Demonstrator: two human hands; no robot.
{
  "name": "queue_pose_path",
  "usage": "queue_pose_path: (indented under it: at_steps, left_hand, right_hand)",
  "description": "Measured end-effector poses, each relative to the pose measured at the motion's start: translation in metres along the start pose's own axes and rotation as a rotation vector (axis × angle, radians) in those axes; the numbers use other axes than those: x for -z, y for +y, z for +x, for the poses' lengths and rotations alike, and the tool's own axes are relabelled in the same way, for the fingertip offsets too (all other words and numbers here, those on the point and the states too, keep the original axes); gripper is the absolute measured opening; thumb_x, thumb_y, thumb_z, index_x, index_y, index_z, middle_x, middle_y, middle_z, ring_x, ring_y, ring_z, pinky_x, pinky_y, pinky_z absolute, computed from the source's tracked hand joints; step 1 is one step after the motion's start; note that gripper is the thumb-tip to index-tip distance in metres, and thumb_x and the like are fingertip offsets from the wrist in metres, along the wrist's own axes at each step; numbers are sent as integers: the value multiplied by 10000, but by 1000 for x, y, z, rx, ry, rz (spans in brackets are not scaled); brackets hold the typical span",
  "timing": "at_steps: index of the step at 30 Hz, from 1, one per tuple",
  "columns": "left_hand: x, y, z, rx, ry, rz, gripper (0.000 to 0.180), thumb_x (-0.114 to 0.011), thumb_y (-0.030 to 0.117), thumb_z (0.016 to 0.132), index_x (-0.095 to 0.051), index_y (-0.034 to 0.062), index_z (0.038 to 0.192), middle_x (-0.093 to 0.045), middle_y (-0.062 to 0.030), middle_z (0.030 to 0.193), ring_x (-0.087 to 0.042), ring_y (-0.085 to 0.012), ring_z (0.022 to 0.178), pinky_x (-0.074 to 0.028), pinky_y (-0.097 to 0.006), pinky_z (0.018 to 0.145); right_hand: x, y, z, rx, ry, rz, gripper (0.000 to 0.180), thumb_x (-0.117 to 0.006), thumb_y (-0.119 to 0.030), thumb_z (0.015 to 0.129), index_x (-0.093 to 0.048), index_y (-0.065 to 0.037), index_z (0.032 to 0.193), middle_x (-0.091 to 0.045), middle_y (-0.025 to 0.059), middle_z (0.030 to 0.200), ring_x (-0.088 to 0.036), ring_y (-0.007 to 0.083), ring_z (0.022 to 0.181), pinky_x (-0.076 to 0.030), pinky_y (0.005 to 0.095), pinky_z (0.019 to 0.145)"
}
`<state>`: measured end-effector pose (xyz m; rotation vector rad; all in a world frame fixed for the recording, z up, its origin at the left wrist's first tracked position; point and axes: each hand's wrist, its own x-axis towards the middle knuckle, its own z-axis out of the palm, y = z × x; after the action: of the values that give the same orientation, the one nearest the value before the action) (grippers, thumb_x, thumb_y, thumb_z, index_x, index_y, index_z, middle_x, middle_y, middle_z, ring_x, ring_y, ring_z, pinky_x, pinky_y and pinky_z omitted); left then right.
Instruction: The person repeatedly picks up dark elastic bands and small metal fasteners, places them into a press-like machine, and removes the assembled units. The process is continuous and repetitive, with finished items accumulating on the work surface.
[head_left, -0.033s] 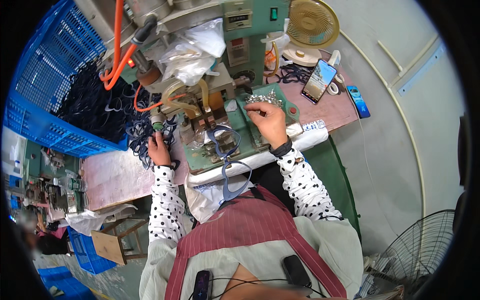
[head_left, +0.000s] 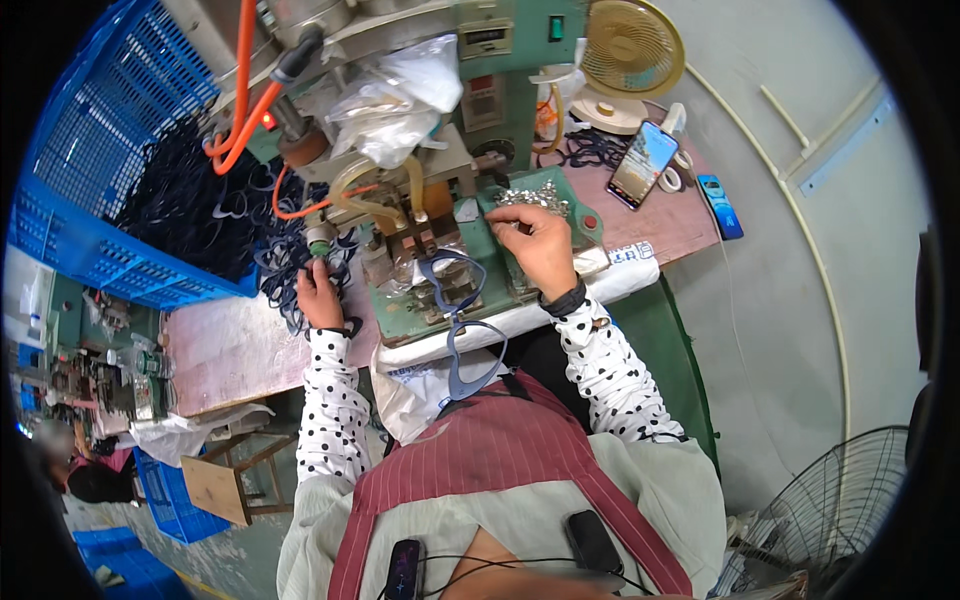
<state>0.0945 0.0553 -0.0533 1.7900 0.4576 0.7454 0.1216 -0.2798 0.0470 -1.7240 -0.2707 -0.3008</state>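
A dark blue flat frame shaped like a pair of glasses (head_left: 478, 335) is held at its upper end in the green press machine (head_left: 400, 317); its lower loop hangs over the front edge. My left hand (head_left: 319, 300) is left of the press, with fingers reaching up against a green push button (head_left: 319, 249). On the right, my right hand (head_left: 540, 252) is over the machine's green side tray (head_left: 583, 203), beside a heap of small shiny metal pieces (head_left: 535, 195). Its thumb and index finger are pinched together; anything between them is too small to make out.
Dark blue loops fill a large blue crate (head_left: 190, 291) at left, and more loops (head_left: 283, 268) lie beside my left hand. A phone (head_left: 641, 165), another blue phone (head_left: 719, 206) and a yellow fan (head_left: 630, 48) are at far right. Orange hoses (head_left: 247, 60) hang above.
The whole view has shifted slightly. Both hands and the blue frame keep their places at the machine.
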Motion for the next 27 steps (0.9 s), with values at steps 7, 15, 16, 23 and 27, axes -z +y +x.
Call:
queue_pose_path:
  at_steps: [7,15,16,23,27]
  left_hand:
    - [-4,149,-77,-1049,-133,213,325,-583,-69,761,-636,35,1064,-658,-107,938,-628,-263,812,-488,-378,794]
    - [-32,165,-100,-1204,-487,5,436,-737,153,743,-641,80,1162,-687,-60,982,-643,-200,829,-473,-374,816]
    - [-32,162,-99,-1196,-508,-19,436,-735,149,745,-637,76,1163,-688,-61,974,-643,-201,823,-473,-374,805]
    - [-15,172,-103,-1320,-569,-36,388,-684,103,751,-637,48,1133,-685,-50,998,-631,-207,841,-469,-394,791]
    - [-20,169,-101,-1290,-591,-58,404,-637,74,747,-633,46,1149,-678,-60,1062,-627,-233,920,-465,-418,844]
  right_hand:
    - [-21,-38,-13,-58,-138,66,161,-706,-59,741,-734,-71,900,-677,9,791,-461,54,543,-378,221,501]
    - [-34,-42,-13,-86,-173,57,372,-753,-91,716,-609,-53,1056,-692,34,790,-457,49,548,-369,232,493]
    - [-34,-44,-13,-87,-167,30,378,-755,-93,715,-602,-51,1058,-692,34,788,-465,50,554,-372,235,494]
    - [-49,-52,-5,-85,-158,162,431,-750,-62,725,-518,2,1082,-688,85,801,-594,81,669,-468,235,594]
    - [-45,-47,-6,-39,-128,182,441,-723,-46,750,-516,6,1135,-688,76,815,-609,93,712,-483,247,640]
